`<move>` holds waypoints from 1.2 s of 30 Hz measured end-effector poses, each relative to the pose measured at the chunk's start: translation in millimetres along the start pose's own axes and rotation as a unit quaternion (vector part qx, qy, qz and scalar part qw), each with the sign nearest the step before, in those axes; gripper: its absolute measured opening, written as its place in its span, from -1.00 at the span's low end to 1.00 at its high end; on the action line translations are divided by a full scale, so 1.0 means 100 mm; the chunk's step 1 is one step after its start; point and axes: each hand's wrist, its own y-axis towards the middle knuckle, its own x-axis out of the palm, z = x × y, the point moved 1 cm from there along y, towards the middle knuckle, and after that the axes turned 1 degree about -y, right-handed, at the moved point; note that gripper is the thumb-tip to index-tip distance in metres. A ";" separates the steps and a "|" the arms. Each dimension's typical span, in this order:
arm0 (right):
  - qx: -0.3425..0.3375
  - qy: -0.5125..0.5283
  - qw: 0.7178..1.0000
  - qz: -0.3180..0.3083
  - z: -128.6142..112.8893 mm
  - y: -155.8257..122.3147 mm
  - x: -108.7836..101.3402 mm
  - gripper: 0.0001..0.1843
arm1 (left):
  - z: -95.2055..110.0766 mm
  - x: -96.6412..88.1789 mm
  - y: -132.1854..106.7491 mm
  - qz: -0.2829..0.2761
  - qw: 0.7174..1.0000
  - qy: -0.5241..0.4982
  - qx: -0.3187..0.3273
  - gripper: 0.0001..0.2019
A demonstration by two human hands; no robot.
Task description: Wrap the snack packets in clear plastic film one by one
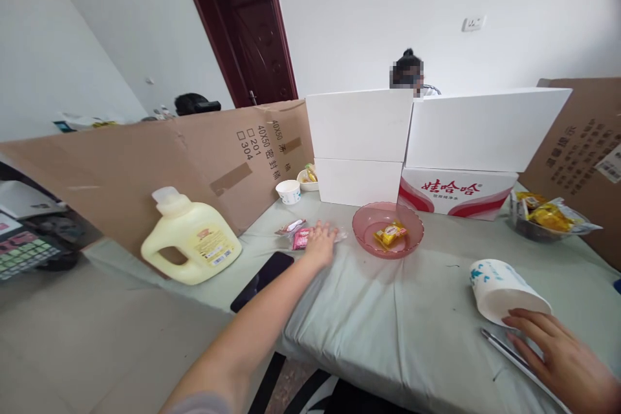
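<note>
My left hand (pixel 321 244) reaches across the table with its fingers spread over a pink snack packet (pixel 301 239). Part of that packet is hidden under the fingers. Just behind it lies another small wrapped snack (pixel 290 227). A pink translucent bowl (pixel 361 242) stands to the right of this hand, with yellow-wrapped snacks (pixel 389 235) inside. At the right, my right hand (pixel 557 352) is open, its fingertips at the rim of a white paper cup (pixel 504 281) lying on its side. A pen (pixel 504 347) lies below the cup, partly beside the hand.
A black phone (pixel 262 281) and a yellow jug (pixel 194 242) are at the left. White boxes (pixel 359 126) and a cardboard panel (pixel 194 162) wall off the back. Behind them are a paper cup (pixel 289 192) and a person (pixel 407 71). A bowl (pixel 528 226) holds yellow packets.
</note>
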 end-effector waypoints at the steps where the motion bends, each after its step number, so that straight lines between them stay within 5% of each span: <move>1: -0.005 -0.011 1.000 0.008 -0.01 -0.07 0.03 -0.63 | -0.09 -0.04 0.07 -0.016 1.000 0.009 -0.003 -0.39; 7: -0.015 -0.082 0.996 -0.033 -0.15 0.10 0.04 -0.50 | -0.17 -0.10 0.29 -0.025 0.999 -0.031 -0.004 -0.73; 11: 0.022 -0.151 0.985 -0.076 -0.20 0.35 0.03 -0.58 | -0.22 -0.27 0.35 0.052 0.992 -0.112 -0.018 -0.75; 15: -0.011 -0.175 0.982 -0.063 -0.25 0.58 0.00 -0.73 | -0.39 -0.43 0.39 0.157 0.963 -0.207 -0.064 -0.72; 19: -0.002 -0.170 0.985 -0.037 -0.28 0.78 -0.08 -0.69 | -0.39 -0.25 0.21 0.205 0.936 -0.266 -0.107 -0.76; 23: 0.019 -0.174 0.984 -0.012 -0.30 0.90 -0.17 -0.70 | -0.25 0.11 -0.26 0.209 0.933 -0.271 -0.109 -0.84; 25: 0.022 -0.167 0.985 0.029 -0.32 0.87 -0.21 -0.67 | -0.19 0.22 -0.52 0.207 0.941 -0.254 -0.079 -0.79; 30: -0.008 -0.129 0.987 0.095 -0.42 0.55 -0.23 -0.58 | 0.04 0.28 -0.90 0.135 0.976 -0.098 0.144 -0.58; 36: 0.006 -0.065 0.995 0.072 -0.39 -0.04 -0.02 -0.51 | 0.48 0.32 -0.84 0.131 0.988 0.022 0.074 -0.39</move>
